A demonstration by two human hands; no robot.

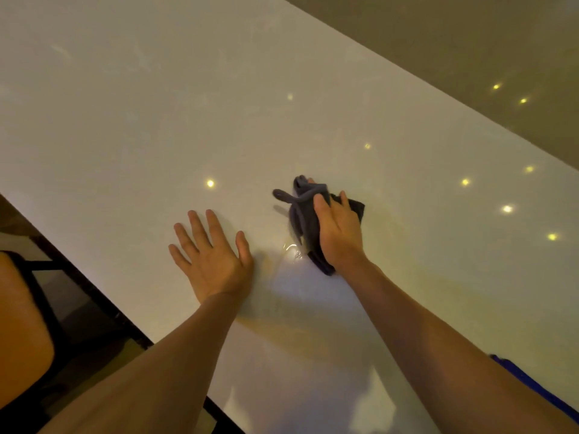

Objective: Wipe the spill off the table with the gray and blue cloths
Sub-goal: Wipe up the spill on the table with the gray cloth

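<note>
My right hand (336,231) presses a crumpled gray cloth (302,214) down on the glossy white table (156,120), fingers wrapped over it. A small clear spill (293,253) glints on the tabletop just left of the cloth's near end. My left hand (211,256) lies flat on the table to the left of the spill, fingers spread, holding nothing. A strip of the blue cloth (532,383) shows at the lower right, partly hidden behind my right forearm.
The table's left edge (94,296) runs diagonally past my left arm, with an orange chair seat (22,324) below it. The far table edge runs diagonally at the upper right, with floor (470,57) beyond. Ceiling lights reflect as bright dots on the surface.
</note>
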